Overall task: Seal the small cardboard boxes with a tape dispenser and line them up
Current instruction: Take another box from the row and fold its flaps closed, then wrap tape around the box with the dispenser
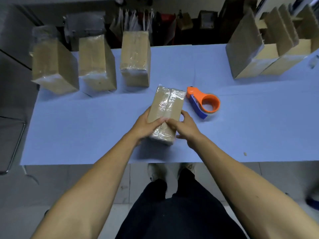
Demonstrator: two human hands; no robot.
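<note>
Right now both forearms reach forward over the near edge of the blue table (86, 128) and meet at a taped cardboard box (165, 107) standing near its middle. The left hand (146, 126) wraps the box's left side, thumb laid across the top along the tape seam. The right hand (184, 128) cups the right side, forefinger stretched over the top to touch the left thumb. Just right of the box lies an orange and blue tape dispenser (203, 101). Three sealed boxes (98, 64) stand in a row at the far left; open boxes (269, 49) crowd the far right.
</note>
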